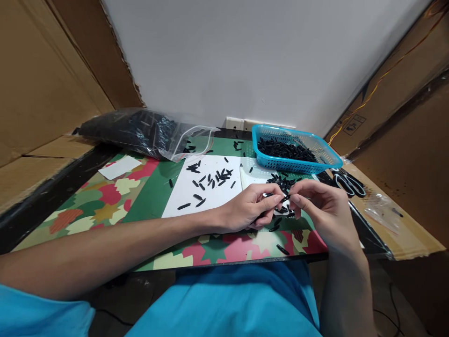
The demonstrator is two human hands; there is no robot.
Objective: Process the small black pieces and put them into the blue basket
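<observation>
My left hand [254,206] and my right hand [321,206] meet over the right part of the table, fingertips almost touching. Between them is a small, slim black piece [286,198], pinched by both thumbs and forefingers; its exact kind is too small to make out. Behind and beneath the fingers lies a pile of similar black pieces [280,179], partly covered by the hands. More loose black pieces [223,176] are scattered over a white sheet [229,199] to the left. One piece [282,250] rests near the table's front edge.
A blue plastic basket [294,164] full of black pieces stands at the back right. At the back left lies a large clear zip bag [129,133] of dark contents. Scissors [349,183] and a small clear bag [382,213] are at right. Cardboard walls [407,135] flank the table.
</observation>
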